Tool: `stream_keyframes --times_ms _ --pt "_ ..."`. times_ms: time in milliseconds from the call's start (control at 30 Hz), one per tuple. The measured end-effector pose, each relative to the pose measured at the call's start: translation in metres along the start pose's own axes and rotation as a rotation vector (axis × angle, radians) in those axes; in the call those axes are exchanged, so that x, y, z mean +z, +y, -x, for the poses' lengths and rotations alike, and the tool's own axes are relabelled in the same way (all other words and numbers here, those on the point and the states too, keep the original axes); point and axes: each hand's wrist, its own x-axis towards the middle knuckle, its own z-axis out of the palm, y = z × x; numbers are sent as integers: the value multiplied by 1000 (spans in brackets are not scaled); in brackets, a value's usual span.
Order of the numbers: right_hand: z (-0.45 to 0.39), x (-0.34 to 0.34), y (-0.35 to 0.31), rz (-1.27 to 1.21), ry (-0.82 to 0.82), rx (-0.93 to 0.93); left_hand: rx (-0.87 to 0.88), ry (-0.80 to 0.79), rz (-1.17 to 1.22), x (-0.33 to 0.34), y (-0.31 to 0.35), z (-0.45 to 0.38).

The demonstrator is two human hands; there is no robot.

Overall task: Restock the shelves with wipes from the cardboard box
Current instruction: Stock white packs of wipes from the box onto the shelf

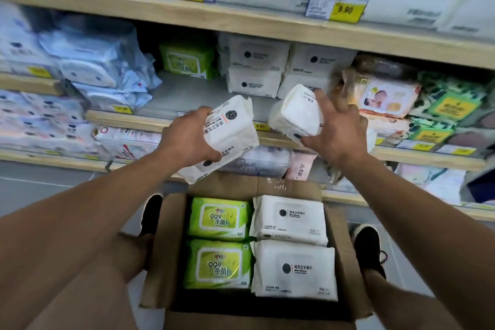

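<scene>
both hands up between box and shelf, each carrying one white wipes pack. left hand (187, 139) has fingers and thumb curled round the end of the left pack (230, 131), which is tilted, label facing the camera. right hand (334, 131) grasps the right pack (297, 112) from its right side, fingers spread over the top edge, thumb under; this part is slightly blurred.

handling, judged: soft film pouches, light enough for one hand each, squashy and somewhat slick. the film dents under the left fingers. best held across the short end or flat sides, not by the flap label.

cardboard box (340, 262) open on the floor between the feet, holding two green packs (218, 242) on the left and two white packs (290, 246) on the right, lying flat.

target looks like the middle shelf (176, 93): a bare grey patch in front of a lone green pack (187, 60), stacked white packs (254, 67) just right of it.

wooden shelf edges with yellow price tags (345, 10). other packs crowd both sides, so the gap is narrow.
</scene>
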Motion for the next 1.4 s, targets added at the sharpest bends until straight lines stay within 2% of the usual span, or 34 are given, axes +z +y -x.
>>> stream_keyframes --times_ms 200,500,867,1133,1233,1400 --pt "-71 9 -4 88 50 -145 69 -4 -54 5 1 -37" --pt "-125 77 15 229 17 -257 131 -12 -75 28 -3 -76" --pt "-165 114 57 248 -8 -256 103 1 -49 35 5 -108" --pt "-171 115 61 258 -39 -169 121 -3 -70 34 10 -107" --pt "-164 116 57 266 36 -110 138 -9 -94 34 12 -107" --pt "-154 107 54 232 219 -134 187 6 -171 26 17 -104"
